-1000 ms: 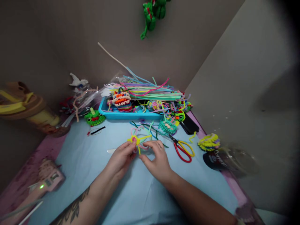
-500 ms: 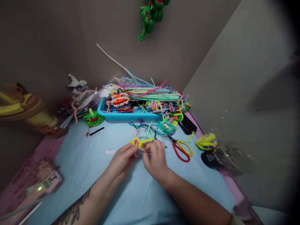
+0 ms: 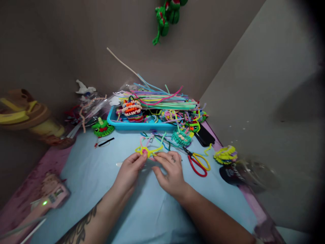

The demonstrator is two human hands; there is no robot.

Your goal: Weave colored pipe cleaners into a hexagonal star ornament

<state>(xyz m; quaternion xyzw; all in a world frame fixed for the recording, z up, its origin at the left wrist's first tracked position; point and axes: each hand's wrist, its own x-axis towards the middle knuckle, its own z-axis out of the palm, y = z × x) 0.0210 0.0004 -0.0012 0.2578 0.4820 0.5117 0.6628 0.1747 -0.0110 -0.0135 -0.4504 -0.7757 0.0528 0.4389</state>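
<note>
Nearest, in front of the blue tray [image 3: 144,126], are two hands. The left hand [image 3: 129,171] has its grip pinched on one fuzzy-stem piece [image 3: 148,151]; the right hand [image 3: 171,173] has its grip apart, thumb away from the fingers, whose tips meet the piece's right side. The piece is bright yellow around a pink centre, with pale pink and mint strands. Right-front of the tray are one black item [image 3: 229,174], its pale lettering too blurred to read, one yellow craft [image 3: 224,155] and one pair of scissors [image 3: 197,160]; left-front, one green craft [image 3: 103,128]. Above the tray hang at least two green figures [image 3: 162,25].
</note>
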